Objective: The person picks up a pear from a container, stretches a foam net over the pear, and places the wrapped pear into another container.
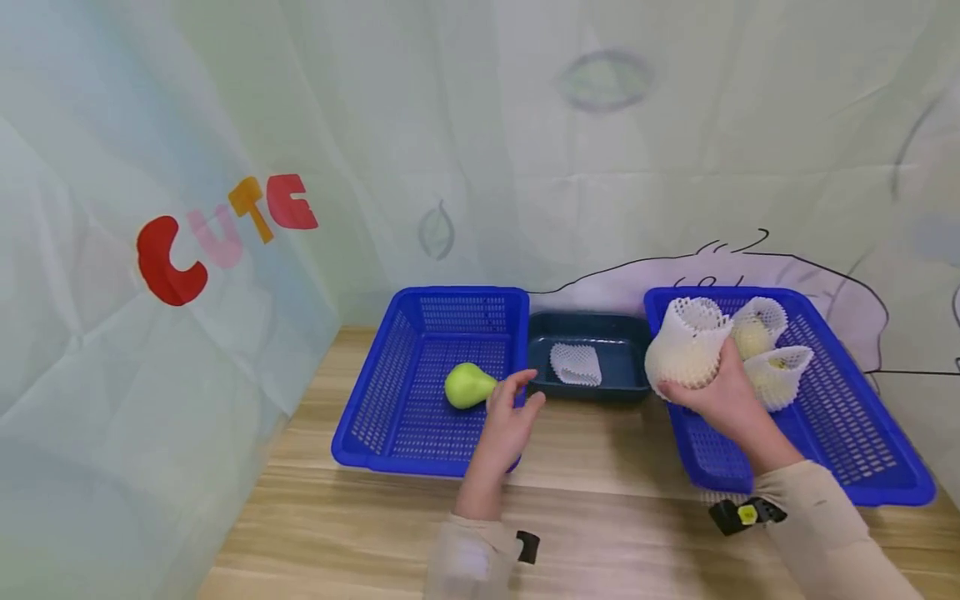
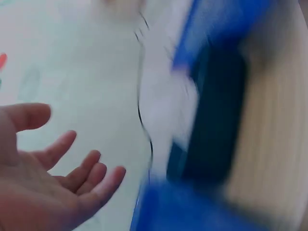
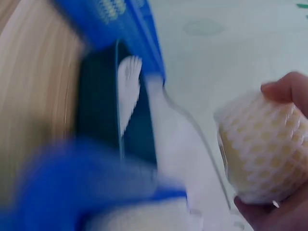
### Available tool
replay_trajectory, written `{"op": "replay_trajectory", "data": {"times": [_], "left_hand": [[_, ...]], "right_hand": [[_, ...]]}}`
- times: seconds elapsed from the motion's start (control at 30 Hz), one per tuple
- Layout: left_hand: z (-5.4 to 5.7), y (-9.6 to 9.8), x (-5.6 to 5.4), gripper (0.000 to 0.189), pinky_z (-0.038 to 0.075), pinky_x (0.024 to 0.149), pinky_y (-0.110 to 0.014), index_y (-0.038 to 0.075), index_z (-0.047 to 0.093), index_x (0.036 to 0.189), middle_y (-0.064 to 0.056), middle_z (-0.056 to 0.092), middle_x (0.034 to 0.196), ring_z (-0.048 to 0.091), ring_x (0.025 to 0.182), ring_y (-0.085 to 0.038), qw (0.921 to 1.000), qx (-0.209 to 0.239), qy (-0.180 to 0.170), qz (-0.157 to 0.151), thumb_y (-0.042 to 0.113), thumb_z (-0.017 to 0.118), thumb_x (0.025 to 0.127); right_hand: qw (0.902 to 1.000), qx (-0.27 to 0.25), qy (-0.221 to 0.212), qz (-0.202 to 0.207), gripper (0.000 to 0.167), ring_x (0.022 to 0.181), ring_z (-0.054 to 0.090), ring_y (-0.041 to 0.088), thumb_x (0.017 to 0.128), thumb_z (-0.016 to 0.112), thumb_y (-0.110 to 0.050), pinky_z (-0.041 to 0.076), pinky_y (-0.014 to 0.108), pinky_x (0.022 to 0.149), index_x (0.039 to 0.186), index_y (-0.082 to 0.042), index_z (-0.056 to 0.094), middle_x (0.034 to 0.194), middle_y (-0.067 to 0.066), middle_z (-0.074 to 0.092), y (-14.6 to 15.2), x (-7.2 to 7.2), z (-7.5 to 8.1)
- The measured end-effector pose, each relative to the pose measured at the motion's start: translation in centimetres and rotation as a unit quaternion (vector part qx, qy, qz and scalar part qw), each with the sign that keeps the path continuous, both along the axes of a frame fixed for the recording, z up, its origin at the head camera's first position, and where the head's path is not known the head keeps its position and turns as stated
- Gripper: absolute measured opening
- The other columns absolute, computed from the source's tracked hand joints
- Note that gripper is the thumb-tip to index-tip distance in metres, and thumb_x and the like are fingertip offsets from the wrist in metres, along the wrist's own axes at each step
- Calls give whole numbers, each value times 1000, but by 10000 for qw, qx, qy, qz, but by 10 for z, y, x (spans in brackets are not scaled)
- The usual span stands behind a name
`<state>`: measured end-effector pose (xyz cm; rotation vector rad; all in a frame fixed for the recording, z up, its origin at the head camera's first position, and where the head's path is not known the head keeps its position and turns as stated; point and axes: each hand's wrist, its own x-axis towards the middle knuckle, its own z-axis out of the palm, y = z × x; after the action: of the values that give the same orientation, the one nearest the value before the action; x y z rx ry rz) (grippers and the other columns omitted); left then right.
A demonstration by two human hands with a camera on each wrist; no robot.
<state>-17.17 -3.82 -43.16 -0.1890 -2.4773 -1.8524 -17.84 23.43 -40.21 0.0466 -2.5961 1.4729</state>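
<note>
My right hand [image 1: 729, 402] grips a pale round fruit in a white foam net sleeve [image 1: 684, 354], over the left side of the right blue basket. In the right wrist view, thumb and fingers press on the netted fruit [image 3: 262, 149] from two sides. Two more fruits in foam nets [image 1: 776, 379] lie in that basket, beside my hand. My left hand [image 1: 504, 429], fingers apart and loosely bent, is over the right edge of the left blue basket [image 1: 367, 408] and holds nothing. A bare green pear [image 1: 467, 386] lies in this basket, close by its fingertips.
Between the baskets stands a dark teal tray [image 1: 543, 387] with an empty folded foam net [image 1: 576, 364] in it. The right blue basket [image 1: 862, 442] reaches toward the front of the wooden table [image 1: 337, 525]. A printed cloth [image 1: 487, 167] hangs behind and to the left.
</note>
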Motion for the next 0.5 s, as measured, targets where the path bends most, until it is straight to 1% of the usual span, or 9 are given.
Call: {"op": "replay_trajectory", "data": {"times": [0.03,0.07,0.13,0.17,0.23,0.33,0.37,0.43,0.5], "left_hand": [[-4,-8,-1,38,36,95,-47,2,53,124,-18,50,122,41,115,-33,9986,-497,31,173,17,56,89],[-8,-14,-2,39,36,94,-48,3,53,124,-18,51,122,41,114,-33,9959,-867,-43,270,18,56,89],[-17,-24,-4,41,38,92,-48,3,51,126,-18,54,120,46,113,-33,9881,-1479,-313,281,23,55,90],[-20,-28,-5,43,38,92,-49,4,50,127,-17,55,119,48,112,-33,9832,-1742,-486,236,26,54,91],[-25,-31,-5,47,40,89,-50,6,48,130,-16,56,118,52,109,-33,9745,-2091,-803,111,33,52,92],[-28,-32,-7,51,41,88,-51,9,46,132,-13,58,118,54,109,-33,9648,-2397,-1080,13,40,50,92],[-28,-32,-7,52,40,89,-51,9,46,133,-13,58,119,54,109,-33,9632,-2439,-1128,12,41,50,92],[-28,-31,-7,52,40,88,-52,8,46,133,-14,58,118,54,109,-34,9610,-2518,-1145,-7,40,51,91],[-27,-30,-6,53,40,90,-51,8,45,133,-14,58,119,53,110,-34,9581,-2607,-1185,-30,40,51,91]], "right_hand": [[9995,178,-141,214,88,106,41,41,73,76,-16,37,52,85,135,5,17,121,29,38,11,-3,2],[9979,337,-299,475,89,105,43,40,74,76,-17,39,50,84,135,6,16,121,29,40,21,-7,5],[9895,570,-699,1126,88,103,46,38,74,76,-17,41,44,81,135,6,17,119,28,44,42,-18,9],[9820,676,-948,1490,87,101,47,35,74,75,-18,42,41,80,135,6,17,118,27,45,52,-23,11],[9612,886,-1462,2166,88,101,47,32,74,74,-19,43,37,80,136,5,17,117,23,46,70,-36,13],[9202,1070,-2262,3009,91,103,45,30,72,73,-19,43,37,82,138,4,15,119,20,45,88,-52,13],[9060,1169,-2540,3178,95,105,43,29,71,74,-20,42,37,84,140,4,13,122,19,43,92,-55,13],[8815,1270,-2977,3438,98,109,41,30,69,74,-19,40,39,86,141,4,11,125,19,40,98,-60,10],[8657,1370,-3263,3539,101,112,38,32,67,75,-21,39,41,89,141,5,11,127,20,38,100,-62,7]]}}
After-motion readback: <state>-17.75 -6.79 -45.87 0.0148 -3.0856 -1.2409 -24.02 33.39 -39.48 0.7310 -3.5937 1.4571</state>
